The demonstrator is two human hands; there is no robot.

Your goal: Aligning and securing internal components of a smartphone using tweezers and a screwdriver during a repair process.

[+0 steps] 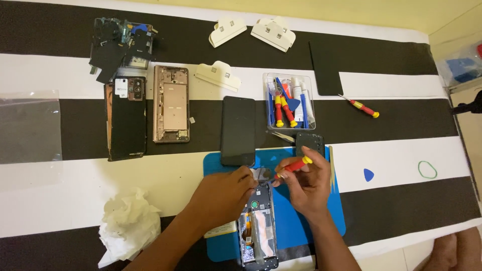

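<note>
- Here, in the head view, the right hand (309,183) grips a small screwdriver with a red handle and yellow cap (293,166), its tip down at the top end of the opened phone with its back off (258,226).
- The left hand (226,193) is curled, fingertips pressed on the phone's top edge. What it pinches, if anything, cannot be seen.
- The phone lies on the blue rubber mat (301,221), close to the person.
- To do this well, the screwdriver should stand straight on the screw, and the left hand should keep the phone from sliding.
- A clear plastic tool box (289,100) sits above the mat.
- A flat clear plastic bag (29,125) lies far left.
- A small white label (121,86) sits on the black phone back (126,120).
- A crumpled white tissue (130,223) lies lower left.
</note>
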